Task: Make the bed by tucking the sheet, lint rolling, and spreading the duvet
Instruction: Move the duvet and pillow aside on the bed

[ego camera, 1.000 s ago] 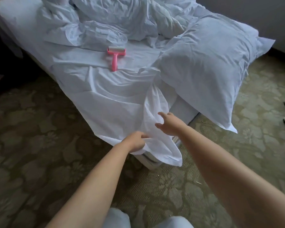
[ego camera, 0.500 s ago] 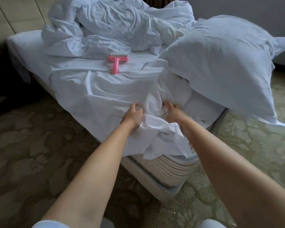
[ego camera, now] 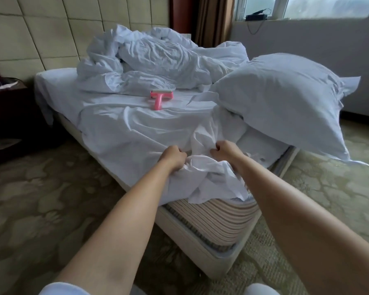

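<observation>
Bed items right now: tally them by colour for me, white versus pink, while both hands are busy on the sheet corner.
White: 3, the sheet gripped by the left hand and right hand, the duvet, the pillow
Pink: 1, the lint roller
Total: 4

No text, label, brand, number or sign can be read anywhere here; the bedding, the pink roller and the dark box on the sill show no legible marks.
</observation>
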A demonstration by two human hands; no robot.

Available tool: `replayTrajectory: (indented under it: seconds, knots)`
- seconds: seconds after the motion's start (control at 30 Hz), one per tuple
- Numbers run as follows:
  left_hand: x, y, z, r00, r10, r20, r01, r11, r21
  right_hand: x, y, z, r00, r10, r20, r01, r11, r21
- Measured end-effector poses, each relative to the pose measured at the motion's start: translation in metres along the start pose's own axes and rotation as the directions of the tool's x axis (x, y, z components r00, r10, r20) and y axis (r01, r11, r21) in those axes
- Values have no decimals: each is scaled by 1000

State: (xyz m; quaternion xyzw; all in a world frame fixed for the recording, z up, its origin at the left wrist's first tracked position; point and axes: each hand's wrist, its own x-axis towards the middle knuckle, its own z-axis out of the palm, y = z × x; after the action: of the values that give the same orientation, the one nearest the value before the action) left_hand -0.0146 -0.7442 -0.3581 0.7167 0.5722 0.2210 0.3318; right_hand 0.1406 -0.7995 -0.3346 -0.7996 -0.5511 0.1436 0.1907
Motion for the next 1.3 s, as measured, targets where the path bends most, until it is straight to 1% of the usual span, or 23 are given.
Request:
replayTrajectory:
  seconds: [0.07, 0.17, 0.23, 0.3, 0.37, 0.4, 0.47, 0.53, 0.6, 0.63, 0.73, 0.87, 0.97, 1.07, 1.13, 1.23, 1.3]
  knots:
    - [-5, 2, -7, 1000, 28, 13, -29, 999, 37, -6, 1, -2, 995, 0, -102, 10, 995, 98]
    - [-12, 10, -18, 993, 67, 94, -76, 993, 95, -12, 10, -7, 968, 55, -244, 5, 972, 235]
    - [-16, 14, -25, 984, 96, 148, -116, 984, 132, -14, 15, -12, 949, 98, -299, 26, 922, 386]
    - [-21, 16, -28, 979, 106, 171, -136, 975, 176, -19, 15, -17, 926, 177, -334, 26, 851, 524]
    - [-24, 16, -27, 977, 113, 181, -150, 966, 209, -23, 12, -21, 901, 245, -359, 10, 815, 579]
    - [-25, 16, -25, 976, 109, 187, -150, 963, 223, -24, 11, -22, 901, 263, -345, -19, 819, 574]
    - [-27, 15, -22, 977, 88, 195, -136, 960, 244, -28, 8, -22, 924, 282, -258, -115, 849, 516]
    - [-29, 14, -18, 976, 82, 201, -135, 955, 265, -31, 11, -20, 956, 246, -161, -177, 918, 355]
    - [-31, 12, -11, 973, 86, 215, -149, 944, 294, -33, 19, -15, 973, 205, -103, -189, 970, 150]
    - [-31, 10, -8, 971, 91, 223, -158, 940, 303, -34, 22, -11, 977, 201, -74, -194, 977, 84]
    - [-30, 8, -4, 967, 67, 245, -137, 950, 281, -32, 26, -2, 978, 208, -22, -208, 978, 7]
    - [-35, 14, -12, 929, -23, 369, -73, 967, 244, -29, 26, -4, 980, 198, 17, -197, 980, -17]
    - [-40, 18, -14, 912, -22, 409, -63, 979, 194, -29, 26, -7, 986, 158, 52, -158, 987, -4]
    - [-45, 20, -12, 897, -30, 441, -42, 987, 153, -32, 28, -16, 984, 160, 72, -162, 986, 25]
    - [-50, 21, -8, 909, 2, 418, -66, 988, 140, -35, 33, -20, 982, 161, 96, -168, 984, 68]
    - [-56, 23, -1, 942, 118, 315, -170, 975, 141, -39, 39, -21, 983, 129, 130, -159, 953, 258]
    - [-59, 27, 4, 943, 216, 252, -263, 951, 166, -43, 42, -23, 984, 125, 130, -157, 948, 275]
